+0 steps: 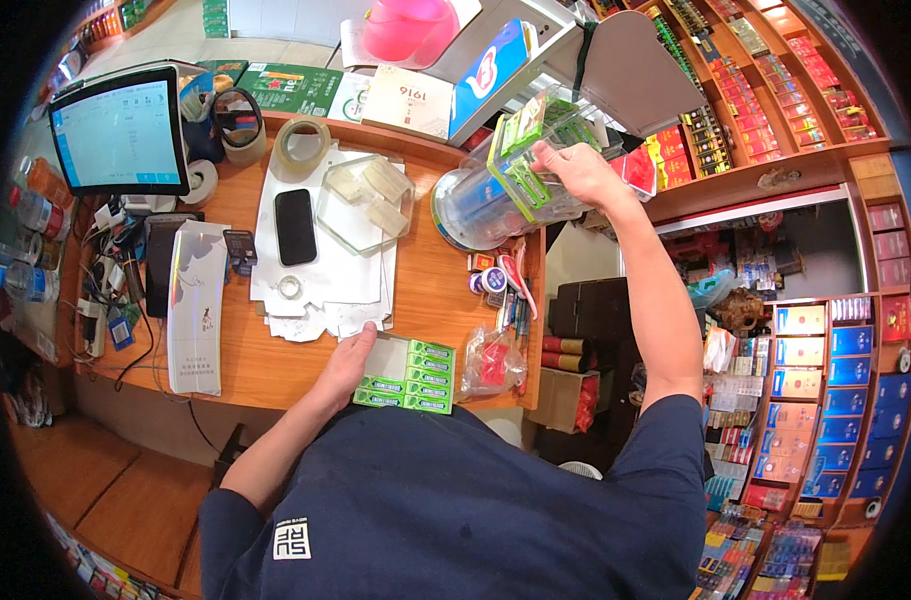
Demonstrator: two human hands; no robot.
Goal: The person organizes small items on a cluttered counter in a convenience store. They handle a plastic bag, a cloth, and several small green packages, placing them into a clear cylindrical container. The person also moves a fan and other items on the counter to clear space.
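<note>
My left hand (352,358) holds the left edge of an open box (429,375) of green chewing gum packs at the desk's front edge. Packs fill its right column and the lower left; the upper left shows bare cardboard. My right hand (575,171) is raised at a clear plastic display rack (474,217) with green gum packs (526,184) in its upper part. The fingers touch the rack's green-packed section; whether they grip a pack cannot be told, as the hand hides it. A black smartphone (295,226) lies on white papers between a hexagonal glass dish (367,202) and a monitor (117,131).
A tape roll (301,147), a small tape roll (289,286) and a long white box (197,307) lie on the desk. Pens (512,304) and a plastic bag (493,361) are near its right edge. Shelves of boxed goods (793,390) stand to the right.
</note>
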